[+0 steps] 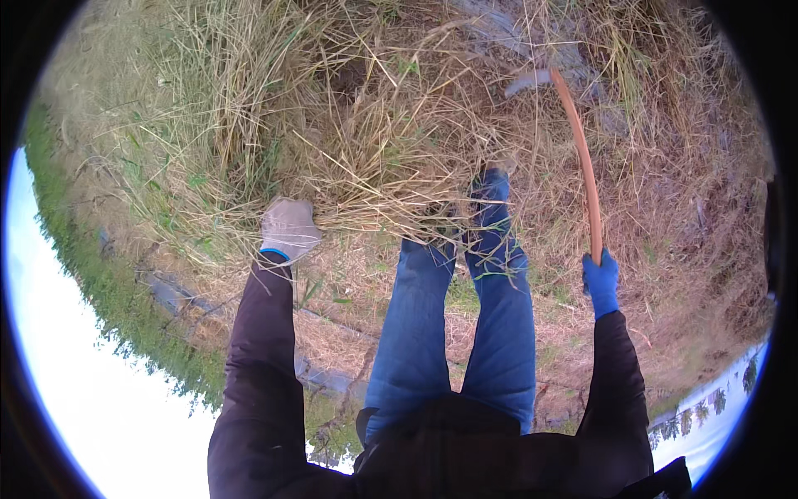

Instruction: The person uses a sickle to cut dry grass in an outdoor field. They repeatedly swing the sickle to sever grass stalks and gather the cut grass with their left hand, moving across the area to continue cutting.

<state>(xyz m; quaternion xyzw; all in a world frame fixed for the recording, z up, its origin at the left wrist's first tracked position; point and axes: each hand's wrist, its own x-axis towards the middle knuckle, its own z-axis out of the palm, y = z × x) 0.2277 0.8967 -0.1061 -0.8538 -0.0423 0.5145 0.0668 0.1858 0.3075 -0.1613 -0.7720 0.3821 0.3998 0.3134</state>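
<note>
In the head view, my left hand [290, 226] wears a light beige glove with a blue cuff edge. It is closed around a bundle of cut dry grass stalks [380, 215], which stretches to the right across my lower legs. My fingers are hidden behind the back of the glove. My right hand [601, 282], in a blue glove, grips the lower end of a sickle's curved wooden handle [583, 159]. The sickle's metal blade [528, 82] points left at the far end, slightly blurred, above flattened straw.
Tall, partly green grass [243, 106] stands ahead on the left. Loose straw [679, 206] covers the ground to the right. Greyish sheeting [499, 28] shows at the top, and another dark strip [171, 293] lies at the left. My jeans-clad legs [418, 312] stand between my hands.
</note>
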